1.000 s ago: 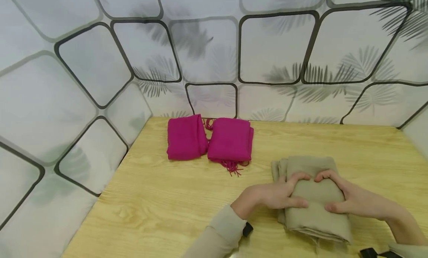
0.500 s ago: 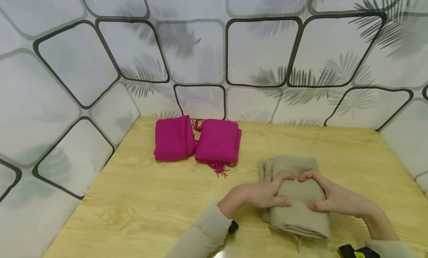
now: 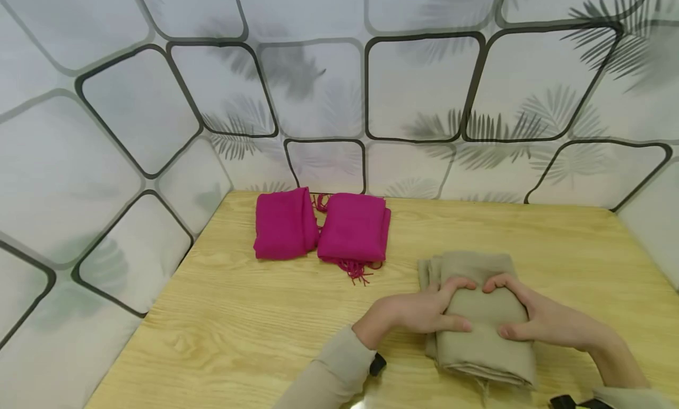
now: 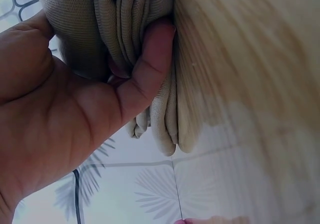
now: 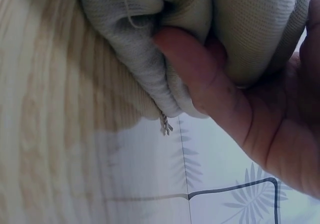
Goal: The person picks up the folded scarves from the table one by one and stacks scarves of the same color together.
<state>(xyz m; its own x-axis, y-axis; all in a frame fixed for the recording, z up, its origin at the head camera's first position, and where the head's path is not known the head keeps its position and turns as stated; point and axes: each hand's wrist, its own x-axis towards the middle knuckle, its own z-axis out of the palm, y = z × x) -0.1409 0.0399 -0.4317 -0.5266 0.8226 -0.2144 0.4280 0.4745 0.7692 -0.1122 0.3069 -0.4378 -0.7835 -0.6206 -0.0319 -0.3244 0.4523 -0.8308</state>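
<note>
A folded beige scarf lies on the right part of the table, with a few fringe threads at its near end. My left hand grips its left side, and my right hand grips its right side. Both thumbs rest on top of the fold. In the left wrist view, fingers curl around the stacked layers of the scarf, close to the tabletop. A finger of the right hand tucks between the cloth layers in the right wrist view.
Two folded magenta scarves, a left one and a right one with fringe, lie side by side at the back of the wooden table. A patterned wall borders the table behind and at the left.
The head view shifts a little, first one way and then partly back. Both hands keep their hold on the beige scarf, which stays in about the same place on the table.
</note>
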